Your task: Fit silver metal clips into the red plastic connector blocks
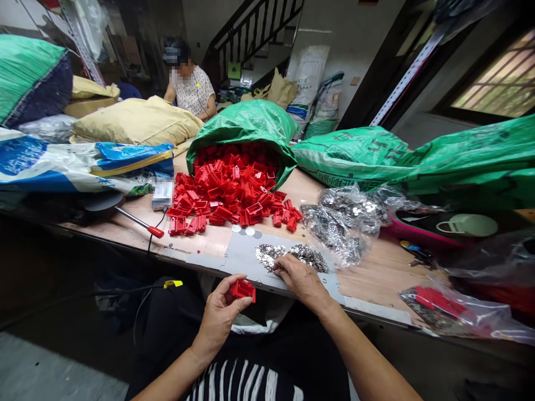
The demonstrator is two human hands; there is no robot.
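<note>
Between the thumb and fingers of my left hand (223, 309) is a small red plastic box-shaped part (243, 291), its hollow side showing, held just off the table's front edge. My right hand (301, 280) rests at a pile of small shiny metal pieces (267, 255), fingertips pinched together among them. Whatever those fingertips grip is hidden. A second, darker metal pile (311, 256) lies just beyond that hand. Both piles sit on a grey sheet (240, 256). Farther back, a heap of similar red parts (225, 189) spills from a green woven sack (251, 120).
Clear bags of metal pieces (334, 228) lie right of the piles. A red-handled lever (140, 223) juts out at left. At right are a pink bin (418, 228) and a bag with red parts (443, 303). Another person (192, 86) sits across the table.
</note>
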